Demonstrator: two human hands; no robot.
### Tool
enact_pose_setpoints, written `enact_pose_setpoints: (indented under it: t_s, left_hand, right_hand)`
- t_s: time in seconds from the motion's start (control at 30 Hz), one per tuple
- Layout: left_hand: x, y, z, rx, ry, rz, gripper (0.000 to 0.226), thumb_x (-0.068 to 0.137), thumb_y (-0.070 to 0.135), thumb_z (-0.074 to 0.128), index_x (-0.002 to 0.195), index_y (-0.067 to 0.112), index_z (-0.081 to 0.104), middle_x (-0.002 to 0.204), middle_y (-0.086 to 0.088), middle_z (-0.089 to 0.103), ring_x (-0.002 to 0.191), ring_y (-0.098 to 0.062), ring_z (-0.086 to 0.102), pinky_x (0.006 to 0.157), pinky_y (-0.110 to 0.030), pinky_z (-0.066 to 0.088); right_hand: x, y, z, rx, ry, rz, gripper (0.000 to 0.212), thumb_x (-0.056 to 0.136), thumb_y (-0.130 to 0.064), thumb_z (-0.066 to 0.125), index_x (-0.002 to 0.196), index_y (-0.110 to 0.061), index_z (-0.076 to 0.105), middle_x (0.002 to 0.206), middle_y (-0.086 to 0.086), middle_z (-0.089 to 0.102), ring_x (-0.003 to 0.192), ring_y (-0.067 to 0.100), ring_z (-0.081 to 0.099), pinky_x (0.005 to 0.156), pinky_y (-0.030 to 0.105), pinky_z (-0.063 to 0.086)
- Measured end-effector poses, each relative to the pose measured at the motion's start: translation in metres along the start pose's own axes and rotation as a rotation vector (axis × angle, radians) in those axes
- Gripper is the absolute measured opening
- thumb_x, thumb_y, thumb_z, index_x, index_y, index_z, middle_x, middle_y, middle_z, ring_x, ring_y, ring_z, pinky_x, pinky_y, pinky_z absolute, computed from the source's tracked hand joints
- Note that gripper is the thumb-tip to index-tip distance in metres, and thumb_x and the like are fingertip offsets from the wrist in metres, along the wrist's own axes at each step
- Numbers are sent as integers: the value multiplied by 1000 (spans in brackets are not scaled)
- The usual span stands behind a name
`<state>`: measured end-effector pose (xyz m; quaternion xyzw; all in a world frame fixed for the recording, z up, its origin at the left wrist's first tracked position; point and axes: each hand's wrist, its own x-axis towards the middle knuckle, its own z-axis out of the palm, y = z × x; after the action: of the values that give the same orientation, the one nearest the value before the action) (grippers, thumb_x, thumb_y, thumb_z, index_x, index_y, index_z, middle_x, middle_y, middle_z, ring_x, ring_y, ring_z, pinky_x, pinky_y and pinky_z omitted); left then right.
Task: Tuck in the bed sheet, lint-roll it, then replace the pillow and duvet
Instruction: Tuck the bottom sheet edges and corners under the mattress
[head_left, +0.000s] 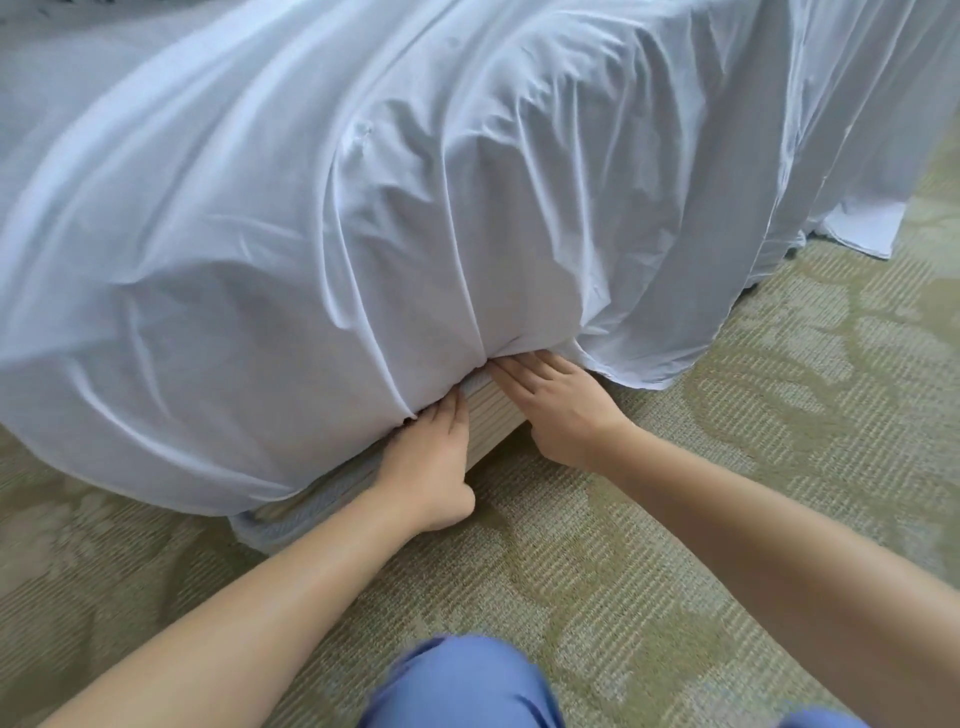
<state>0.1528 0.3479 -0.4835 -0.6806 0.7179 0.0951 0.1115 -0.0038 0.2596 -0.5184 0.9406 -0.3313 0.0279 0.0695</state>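
Tucking is the step I am on: kneeling on the patterned carpet (675, 519) at the corner of the bed, I have both hands at the seam where the mattress meets the bed base (493, 415). My left hand (426, 467) lies flat, fingers straight and together, fingertips slid under the gathered edge of the white bed sheet (311, 234). My right hand (556, 405) is likewise flat and spread a little, fingers pressing the fabric into the same gap just beside it. Neither grip pinches anything; both push. The sheet drapes over the mattress, tucked along my left but hanging loose to the floor on my right. Next, I judge, the loose hanging part on the right needs gathering and pushing under. Lint roller, pillow and duvet are not in view.
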Motion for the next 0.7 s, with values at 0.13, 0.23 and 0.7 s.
enact_pose_setpoints:
  t_s: [0.13, 0.23, 0.7]
  left_hand:
    - [9, 13, 3, 0, 41, -14, 95, 78, 31, 62, 150, 4, 7, 157, -12, 9, 144, -26, 15, 116, -34, 20]
    - [17, 9, -4, -75, 37, 19, 89, 76, 28, 63, 149, 6, 15, 152, -9, 17, 140, -26, 22, 110, -36, 30]
    - [38, 19, -6, -66, 49, 93, 40, 73, 40, 60, 104, 15, 58, 141, -13, 35, 131, -26, 33, 101, -33, 33]
  right_hand:
    - [-7, 4, -11, -82, -78, 47, 77, 76, -14, 56, 147, -4, 28, 152, 10, 32, 143, 23, 25, 117, 37, 2]
    - [10, 8, -19, -28, -200, 145, 74, 84, -13, 46, 152, -12, 15, 157, 3, 21, 146, 20, 13, 119, 34, 2]
    - [8, 38, -18, 10, 132, -90, 59, 70, -11, 34, 121, 0, 62, 121, 11, 64, 110, 24, 62, 100, 35, 44]
